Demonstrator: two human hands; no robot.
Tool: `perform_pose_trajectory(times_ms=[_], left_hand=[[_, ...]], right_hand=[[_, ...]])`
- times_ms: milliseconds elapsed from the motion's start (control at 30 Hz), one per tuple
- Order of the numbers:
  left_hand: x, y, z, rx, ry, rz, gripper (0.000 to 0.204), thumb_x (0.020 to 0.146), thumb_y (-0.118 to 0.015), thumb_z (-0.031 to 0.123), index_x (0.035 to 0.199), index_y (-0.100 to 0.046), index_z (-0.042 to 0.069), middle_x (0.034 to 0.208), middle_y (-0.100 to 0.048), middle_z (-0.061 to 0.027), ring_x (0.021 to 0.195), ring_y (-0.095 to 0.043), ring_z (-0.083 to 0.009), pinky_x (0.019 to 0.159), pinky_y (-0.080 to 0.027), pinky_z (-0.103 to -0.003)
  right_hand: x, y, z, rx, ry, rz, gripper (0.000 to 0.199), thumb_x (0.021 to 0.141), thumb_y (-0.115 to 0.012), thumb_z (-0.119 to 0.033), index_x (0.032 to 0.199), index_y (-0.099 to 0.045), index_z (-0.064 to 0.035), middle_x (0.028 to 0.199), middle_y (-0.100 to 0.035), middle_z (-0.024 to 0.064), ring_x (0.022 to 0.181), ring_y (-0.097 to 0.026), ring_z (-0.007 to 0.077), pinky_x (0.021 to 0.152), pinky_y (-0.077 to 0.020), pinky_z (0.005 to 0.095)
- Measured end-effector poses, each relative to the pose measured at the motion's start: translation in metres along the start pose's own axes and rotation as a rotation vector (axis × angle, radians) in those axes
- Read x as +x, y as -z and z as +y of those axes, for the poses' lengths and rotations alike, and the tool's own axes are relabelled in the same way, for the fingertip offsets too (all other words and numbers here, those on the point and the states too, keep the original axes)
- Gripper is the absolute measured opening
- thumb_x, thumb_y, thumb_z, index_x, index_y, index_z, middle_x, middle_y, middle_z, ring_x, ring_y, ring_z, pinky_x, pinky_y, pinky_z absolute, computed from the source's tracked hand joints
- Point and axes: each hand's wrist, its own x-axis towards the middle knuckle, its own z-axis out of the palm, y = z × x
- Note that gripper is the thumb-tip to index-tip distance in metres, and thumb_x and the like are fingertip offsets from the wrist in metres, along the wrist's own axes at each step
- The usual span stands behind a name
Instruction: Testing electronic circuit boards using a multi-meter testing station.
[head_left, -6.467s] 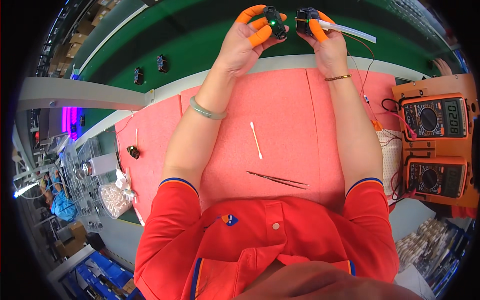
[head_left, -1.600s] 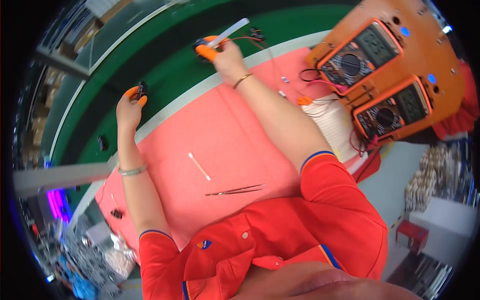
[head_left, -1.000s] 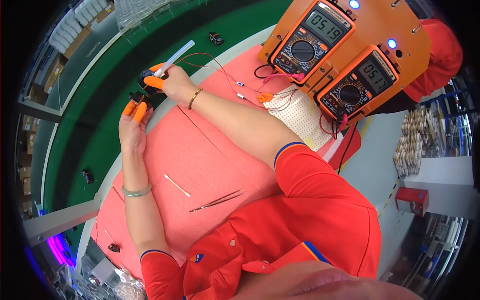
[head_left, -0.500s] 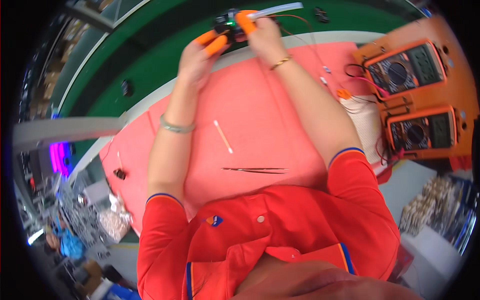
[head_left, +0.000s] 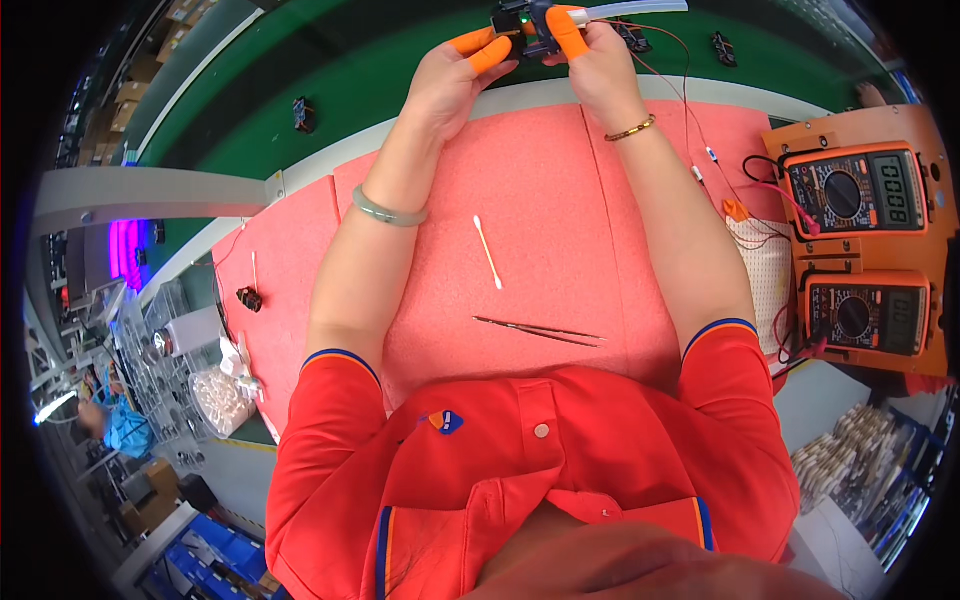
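At the far edge of the pink mat, my left hand (head_left: 448, 92) and my right hand (head_left: 606, 84) hold a small black electronic device (head_left: 541, 32) between them. A green light glows on it. Orange finger cots cover some fingertips of both hands. Beside my right fingers, a translucent tube (head_left: 645, 8) sticks out to the right, and a thin red wire runs from there toward the multimeters. Between my forearms a cotton swab (head_left: 487, 252) lies on the mat, and closer to me rests a pair of tweezers (head_left: 538, 331).
Two orange multimeters (head_left: 852, 190) stand on an orange stand at the right, with leads trailing. Beyond the mat runs a green belt (head_left: 380, 75) carrying black devices (head_left: 303, 114). A dark small part (head_left: 249, 298) and a bag of white pieces (head_left: 220, 400) are at the left.
The view has shifted, so the mat, tools and multimeters sit farther right in the picture. Both hands still hold the black device, now near the picture's top edge.
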Motion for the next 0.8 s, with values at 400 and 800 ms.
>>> perform_pose_trajectory(times_ms=[400, 800], left_hand=[[0.001, 0.001, 0.003, 0.209, -0.121, 0.076, 0.023, 0.079, -0.054, 0.006, 0.100, -0.050, -0.004, 0.098, -0.054, -0.0115, 0.086, -0.055, -0.0182, 0.081, -0.045, -0.029], [-0.005, -0.003, 0.009, -0.369, -0.095, -0.275, 0.023, 0.081, -0.049, 0.008, 0.103, -0.047, 0.006, 0.099, -0.054, -0.0139, 0.086, -0.055, -0.0231, 0.078, -0.046, -0.033]], right_hand=[[0.010, 0.012, 0.011, 0.174, 0.256, 0.067, 0.021, 0.079, -0.056, -0.012, 0.096, -0.049, -0.0015, 0.082, -0.053, 0.0015, 0.070, -0.050, 0.0087, 0.059, -0.0429, 0.0205], [0.020, 0.030, 0.019, 0.352, 0.055, 0.175, 0.024, 0.082, -0.051, -0.009, 0.102, -0.046, 0.0027, 0.095, -0.052, 0.0107, 0.086, -0.054, 0.0204, 0.077, -0.0486, 0.0375]])
